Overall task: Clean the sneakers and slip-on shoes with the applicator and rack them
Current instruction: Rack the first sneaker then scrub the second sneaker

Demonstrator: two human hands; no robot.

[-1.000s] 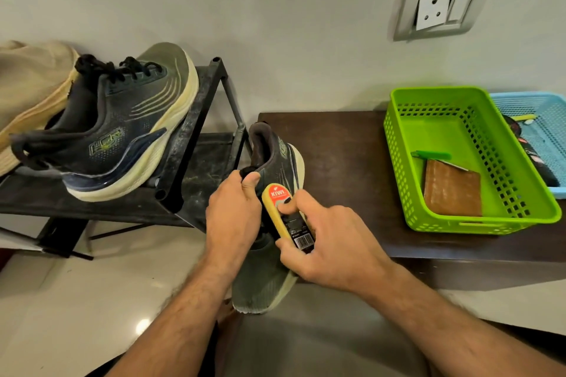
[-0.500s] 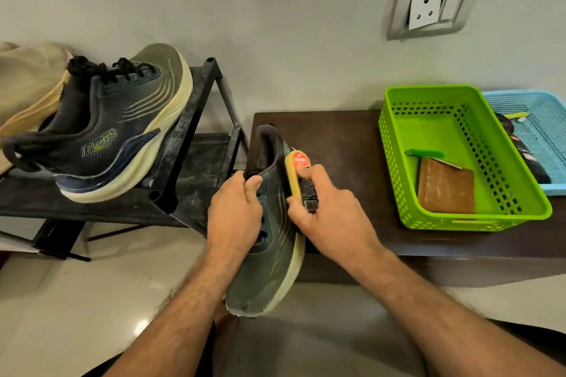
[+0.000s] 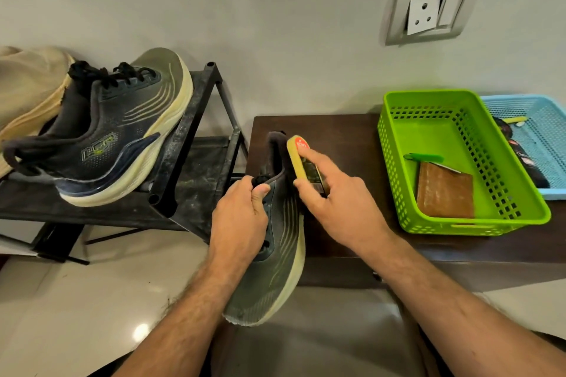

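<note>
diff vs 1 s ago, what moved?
The right hand slid the applicator up the held sneaker, from mid-upper to the heel collar. The sneaker turned a little, showing more sole edge. The left hand kept its grip at the laces. The racked sneaker and green basket stayed put.

We grip a sneaker (image 3: 275,254) with our left hand (image 3: 240,217) while our right hand (image 3: 333,202) presses the applicator (image 3: 301,159) against its heel.

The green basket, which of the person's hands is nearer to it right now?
Right. The right hand, holding the applicator, is just left of the green basket. The left hand grips the sneaker farther left, beside the rack.
</note>
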